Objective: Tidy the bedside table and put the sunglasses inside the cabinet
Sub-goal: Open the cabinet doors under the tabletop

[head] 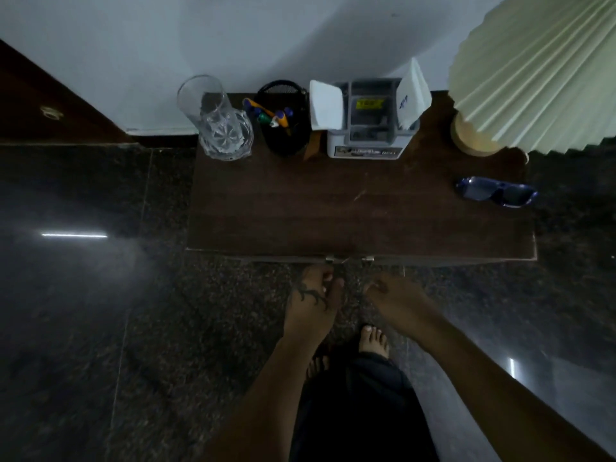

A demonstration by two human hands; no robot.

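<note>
Okay, reading across from my remote seat:
Floor: dark speckled stone tiles (83,295), glossy, with a thin streak of reflected light.
Glass: clear cut-glass tumbler (216,120), ribbed base, upright at the back left corner of the table.
Pen pot: round black mesh holder (283,128) just beside the glass, stuffed with blue, yellow and green pens.
Organizer: grey-white plastic box (366,125) with compartments, white paper pieces standing at each side, a yellow label inside.
Table: dark wood-grain bedside table (333,211), flat rectangular top, mostly bare in front; two small metal tabs at the front edge.
Left hand: I see my left hand (313,295), tattooed on the back, fingers curled narrow just below the front edge by the tabs; I cannot tell whether it grips anything.
Right hand: right hand (393,298) near it, fingers bent inward, also below the edge; grip unclear.
Lamp: pleated cream shade (540,71) on a round pale wooden base at back right.
Sunglasses: blue translucent sunglasses (496,192), lying on the table's right edge, well apart from both hands.
</note>
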